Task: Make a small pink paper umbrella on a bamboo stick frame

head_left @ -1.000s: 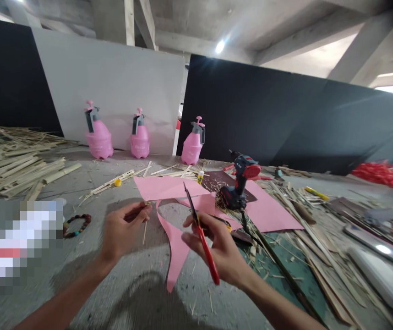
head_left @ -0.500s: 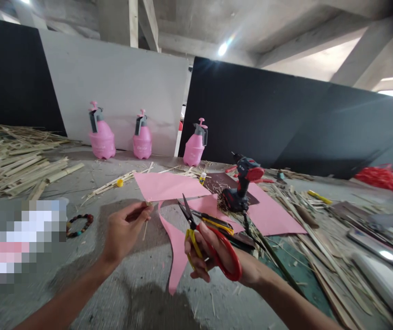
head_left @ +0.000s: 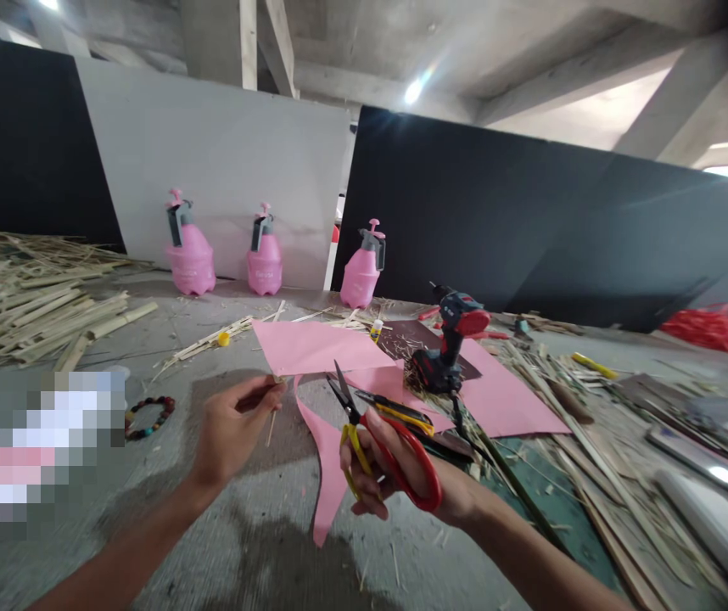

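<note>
My right hand point(head_left: 380, 467) grips scissors point(head_left: 351, 407) with one red and one yellow handle, the fingers through the loops. Their dark blades stand slightly apart and point up and to the left. My left hand point(head_left: 233, 424) is closed in a pinch on what looks like a thin bamboo strip point(head_left: 271, 428), mostly hidden by the fingers. Just beyond its fingertips lies a sheet of pink paper point(head_left: 326, 346). A curved pink paper offcut point(head_left: 329, 462) rests on the floor between the hands. A yellow-and-black utility knife point(head_left: 402, 414) lies behind the scissors.
A cordless drill point(head_left: 450, 339) stands by more pink paper point(head_left: 510, 395). Three pink spray bottles point(head_left: 266, 265) line the back panels. Bamboo strips point(head_left: 71, 322) are heaped at left; others are scattered at right. A beaded bracelet point(head_left: 149, 417) and a yellow cap point(head_left: 223, 339) lie at left.
The scissors have shifted slightly left and their blades look about as far apart as before. My left hand keeps its pinch almost in place.
</note>
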A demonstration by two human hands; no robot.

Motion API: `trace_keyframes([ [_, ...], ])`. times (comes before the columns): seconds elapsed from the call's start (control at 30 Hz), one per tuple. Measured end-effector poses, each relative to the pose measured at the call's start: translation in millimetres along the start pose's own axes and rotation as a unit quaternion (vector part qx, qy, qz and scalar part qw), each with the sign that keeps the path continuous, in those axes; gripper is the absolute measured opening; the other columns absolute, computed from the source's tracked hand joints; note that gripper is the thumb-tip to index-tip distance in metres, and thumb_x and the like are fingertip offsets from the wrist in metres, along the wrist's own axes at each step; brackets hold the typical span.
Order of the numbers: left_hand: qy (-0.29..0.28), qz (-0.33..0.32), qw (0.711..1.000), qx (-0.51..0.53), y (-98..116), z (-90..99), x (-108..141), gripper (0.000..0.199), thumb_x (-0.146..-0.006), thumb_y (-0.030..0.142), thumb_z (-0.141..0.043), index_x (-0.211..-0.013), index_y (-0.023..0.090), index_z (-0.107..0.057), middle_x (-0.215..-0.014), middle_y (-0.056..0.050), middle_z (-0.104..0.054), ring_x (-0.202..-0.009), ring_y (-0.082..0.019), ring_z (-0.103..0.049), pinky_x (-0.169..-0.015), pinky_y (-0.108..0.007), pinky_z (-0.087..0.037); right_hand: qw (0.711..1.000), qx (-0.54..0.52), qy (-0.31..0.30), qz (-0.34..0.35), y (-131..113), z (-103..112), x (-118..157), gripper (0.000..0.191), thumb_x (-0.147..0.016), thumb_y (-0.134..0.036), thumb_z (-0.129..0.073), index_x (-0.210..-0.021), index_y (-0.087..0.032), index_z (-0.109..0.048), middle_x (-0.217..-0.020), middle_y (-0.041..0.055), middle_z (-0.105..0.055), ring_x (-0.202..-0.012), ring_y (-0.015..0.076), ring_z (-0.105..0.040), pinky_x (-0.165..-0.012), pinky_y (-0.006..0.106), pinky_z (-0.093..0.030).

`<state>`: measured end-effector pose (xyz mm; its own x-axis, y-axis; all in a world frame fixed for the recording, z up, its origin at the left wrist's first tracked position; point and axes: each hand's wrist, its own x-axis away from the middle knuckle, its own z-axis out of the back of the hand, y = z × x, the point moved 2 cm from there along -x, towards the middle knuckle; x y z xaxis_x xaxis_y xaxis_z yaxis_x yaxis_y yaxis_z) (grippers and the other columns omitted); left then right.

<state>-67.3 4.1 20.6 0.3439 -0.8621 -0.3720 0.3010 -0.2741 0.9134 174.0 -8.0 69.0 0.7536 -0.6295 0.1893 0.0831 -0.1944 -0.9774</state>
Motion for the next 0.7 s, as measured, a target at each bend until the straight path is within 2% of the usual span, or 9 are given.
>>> trace_keyframes([
  [0.37, 0.001, -0.033, 0.999, -0.026, 2.2, 2.4, 1.4, 0.025, -0.082, 0.044, -0.074, -0.092, 0.021, -0.080, -0.077, -0.001, -0.081, -0.067, -0.019, -0.077, -0.067, -0.025, -0.062, 1.000, -0.027, 0.003, -0.013, 0.6, 2.0, 3.0, 0.063, -0.096, -0.077, -0.031, -0.085, -0.018, -0.054, -0.065, -0.0044, -0.050, -0.053, 0.0103, -0.049, -0.075, 0.038, -0.057],
  [0.7, -0.004, -0.062, 0.997, -0.041, 0.1, 0.8, 2.2, 0.028, -0.082, 0.046, -0.075, -0.093, 0.021, -0.081, -0.079, -0.004, -0.081, -0.068, -0.021, -0.076, -0.070, -0.029, -0.063, 0.996, -0.077, -0.028, -0.039, -0.1, 6.5, 7.0, 0.070, -0.091, -0.082, -0.035, -0.082, -0.016, -0.058, -0.066, -0.0030, -0.049, -0.053, 0.0096, -0.048, -0.074, 0.035, -0.055],
])
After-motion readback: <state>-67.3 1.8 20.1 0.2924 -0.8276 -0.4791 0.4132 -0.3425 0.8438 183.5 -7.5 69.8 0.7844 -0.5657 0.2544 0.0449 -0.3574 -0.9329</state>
